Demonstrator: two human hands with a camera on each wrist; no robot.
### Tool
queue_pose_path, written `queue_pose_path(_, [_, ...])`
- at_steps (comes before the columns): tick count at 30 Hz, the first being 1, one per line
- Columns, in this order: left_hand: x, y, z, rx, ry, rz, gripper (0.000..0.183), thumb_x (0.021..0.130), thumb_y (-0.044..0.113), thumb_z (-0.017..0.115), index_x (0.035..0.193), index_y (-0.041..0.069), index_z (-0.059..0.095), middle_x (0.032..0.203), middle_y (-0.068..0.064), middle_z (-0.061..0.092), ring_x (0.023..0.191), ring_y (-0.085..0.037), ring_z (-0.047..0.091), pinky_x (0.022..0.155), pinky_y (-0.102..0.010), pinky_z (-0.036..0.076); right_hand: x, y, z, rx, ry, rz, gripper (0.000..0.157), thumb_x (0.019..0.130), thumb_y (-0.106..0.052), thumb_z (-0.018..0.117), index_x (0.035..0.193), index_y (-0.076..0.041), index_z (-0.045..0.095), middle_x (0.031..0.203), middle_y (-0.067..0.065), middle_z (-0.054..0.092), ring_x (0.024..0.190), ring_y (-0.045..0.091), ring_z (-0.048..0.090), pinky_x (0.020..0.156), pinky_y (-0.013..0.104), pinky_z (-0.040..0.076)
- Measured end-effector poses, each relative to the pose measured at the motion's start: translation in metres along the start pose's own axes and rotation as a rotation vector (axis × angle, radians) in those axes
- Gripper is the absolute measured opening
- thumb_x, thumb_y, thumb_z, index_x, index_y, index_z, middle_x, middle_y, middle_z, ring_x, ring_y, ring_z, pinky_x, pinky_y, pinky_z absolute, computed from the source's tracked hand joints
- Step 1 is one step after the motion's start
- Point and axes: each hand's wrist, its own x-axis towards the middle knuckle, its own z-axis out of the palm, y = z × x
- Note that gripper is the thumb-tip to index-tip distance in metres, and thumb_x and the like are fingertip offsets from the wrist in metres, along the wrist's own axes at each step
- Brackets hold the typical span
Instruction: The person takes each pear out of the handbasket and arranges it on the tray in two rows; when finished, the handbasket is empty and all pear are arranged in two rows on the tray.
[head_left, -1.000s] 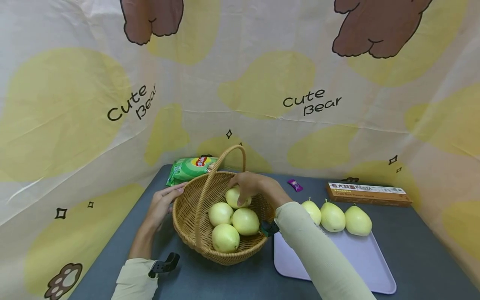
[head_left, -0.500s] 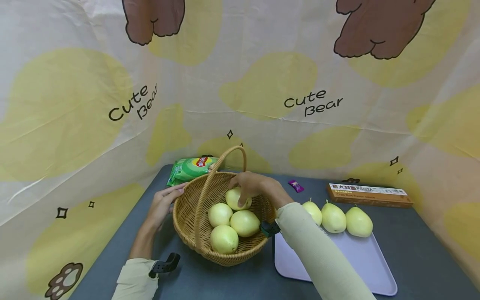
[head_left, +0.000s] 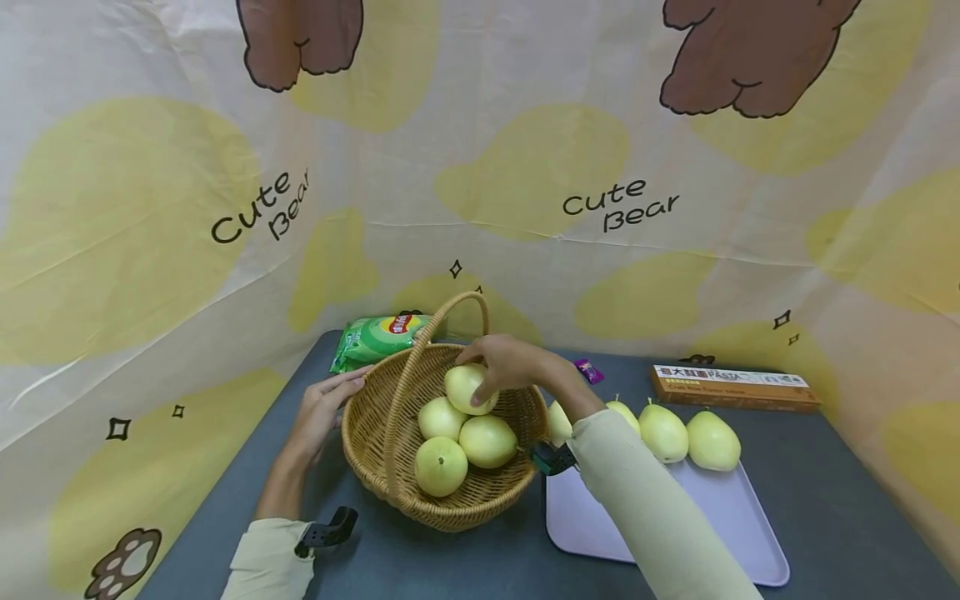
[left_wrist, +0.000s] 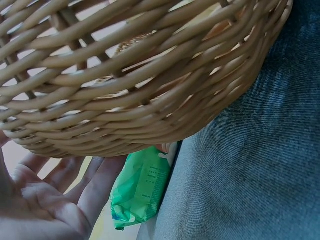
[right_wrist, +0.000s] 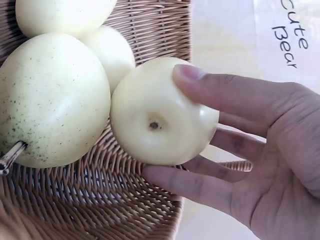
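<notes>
Pears (head_left: 441, 467), smooth-skinned and pale yellow-green, lie on both sides of your right hand (head_left: 513, 362) and its grip. Far left of that grip, your left hand (head_left: 326, 408) rests its extended fingers against the left rim of the tan wicker basket (head_left: 480, 507). Beyond those fingers lies a green snack bag (head_left: 378, 340). Inside the basket, left of the grip and nearer you, three loose pears sit bunched together; the closest shows a small dark dimple on its upper face. Your right wrist view brings one loose fruit up close, with brown freckles clustered round a thick, woody stem.

Between the thumb and fingers of your right hand, towards the basket's far side, the held pear (right_wrist: 155, 107) is gripped from opposite sides. It is rounded, creamy pale and clean-skinned, and a shallow hollow with a dark brown centre faces the wrist camera. You cannot tell whether it presses on its neighbours.

Just right of the grip, past your wrist, is a small purple packet (head_left: 589, 372). Farther right and nearer you, four more pears line the far side of a lilac tray (head_left: 720, 508), two partly covered by your arm. Beyond them lies a brown pasta box (head_left: 735, 389).
</notes>
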Motion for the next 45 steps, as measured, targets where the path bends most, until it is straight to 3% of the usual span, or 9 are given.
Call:
queue_pose_path(7, [0.000, -0.001, 0.000, -0.004, -0.005, 0.009, 0.049, 0.110, 0.036, 0.059, 0.148, 0.005, 0.063, 0.145, -0.018, 0.064, 0.112, -0.005, 0.067, 0.086, -0.031, 0.063, -0.015, 0.001, -0.002, 0.050, 0.069, -0.028, 0.068, 0.085, -0.023, 0.091, 0.146, -0.007, 0.064, 0.155, 0.014, 0.056, 0.146, 0.034, 0.049, 0.120, 0.049, 0.044])
queue_pose_path(12, [0.000, 0.000, 0.001, -0.007, -0.008, 0.014, 0.049, 0.110, 0.036, 0.059, 0.148, 0.005, 0.063, 0.145, -0.017, 0.064, 0.112, -0.005, 0.066, 0.086, -0.031, 0.063, -0.028, 0.004, -0.002, 0.133, 0.117, -0.029, 0.070, 0.086, -0.024, 0.091, 0.148, -0.008, 0.063, 0.151, 0.012, 0.058, 0.137, 0.033, 0.056, 0.111, 0.048, 0.051])
queue_pose_path(19, [0.001, -0.002, 0.001, 0.000, -0.009, 0.023, 0.049, 0.110, 0.036, 0.059, 0.148, 0.005, 0.063, 0.141, -0.014, 0.067, 0.112, -0.006, 0.067, 0.086, -0.032, 0.064, -0.047, 0.016, 0.003, 0.199, 0.208, -0.055, 0.074, 0.085, -0.029, 0.091, 0.151, -0.013, 0.062, 0.147, 0.006, 0.061, 0.126, 0.029, 0.059, 0.104, 0.048, 0.053])
queue_pose_path(32, [0.001, -0.004, 0.000, 0.013, 0.002, 0.014, 0.049, 0.110, 0.037, 0.059, 0.148, 0.007, 0.063, 0.145, -0.018, 0.064, 0.111, -0.006, 0.066, 0.085, -0.030, 0.063, -0.084, 0.034, 0.009, 0.383, 0.350, 0.027, 0.070, 0.084, -0.038, 0.091, 0.147, -0.022, 0.064, 0.149, 0.003, 0.055, 0.136, 0.031, 0.055, 0.106, 0.054, 0.052])
queue_pose_path(45, [0.001, -0.003, 0.000, 0.018, 0.004, 0.005, 0.050, 0.110, 0.039, 0.059, 0.149, 0.008, 0.063, 0.147, -0.019, 0.062, 0.112, -0.005, 0.065, 0.086, -0.029, 0.063, -0.120, 0.053, 0.014, 0.439, 0.442, 0.062, 0.073, 0.085, -0.034, 0.091, 0.150, -0.020, 0.060, 0.152, 0.006, 0.051, 0.139, 0.035, 0.055, 0.111, 0.060, 0.048])
